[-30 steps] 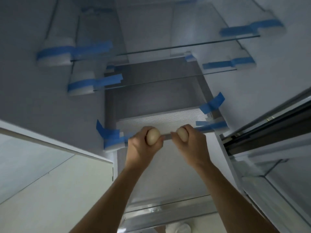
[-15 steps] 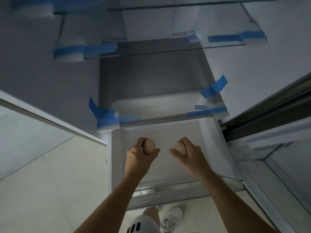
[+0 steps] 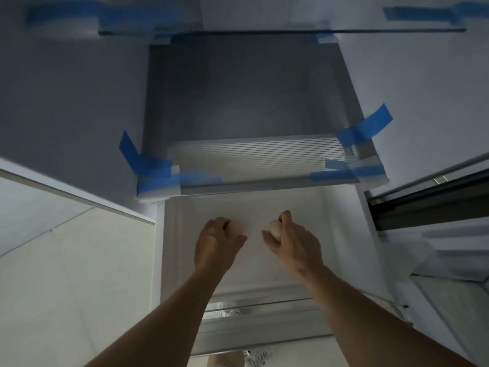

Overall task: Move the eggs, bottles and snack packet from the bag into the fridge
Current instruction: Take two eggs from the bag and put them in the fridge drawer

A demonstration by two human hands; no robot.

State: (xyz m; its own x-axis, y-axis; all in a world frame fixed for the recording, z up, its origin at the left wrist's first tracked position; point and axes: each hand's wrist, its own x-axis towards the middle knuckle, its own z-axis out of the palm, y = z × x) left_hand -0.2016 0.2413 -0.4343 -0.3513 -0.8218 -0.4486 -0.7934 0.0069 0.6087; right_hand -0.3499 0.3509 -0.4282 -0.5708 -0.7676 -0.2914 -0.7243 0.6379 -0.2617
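I look down into the open fridge. My left hand (image 3: 215,243) is closed around a pale egg (image 3: 235,229), and my right hand (image 3: 293,241) grips a second pale egg (image 3: 275,228). Both hands hover low inside the pulled-out white bottom drawer (image 3: 169,247), side by side, a small gap between them. Whether the eggs touch the drawer floor I cannot tell. The bag, the bottles and the snack packet are out of view.
A ribbed glass shelf (image 3: 259,154) held with blue tape (image 3: 363,128) lies just above the drawer's back. Another glass shelf (image 3: 264,31) sits higher. The open fridge door (image 3: 428,192) stands at right, a pale wall panel (image 3: 66,260) at left. My shoe (image 3: 258,357) shows below.
Both hands have dropped with their eggs from the taped shelf's front edge down into the bottom drawer. My view has tilted downward.
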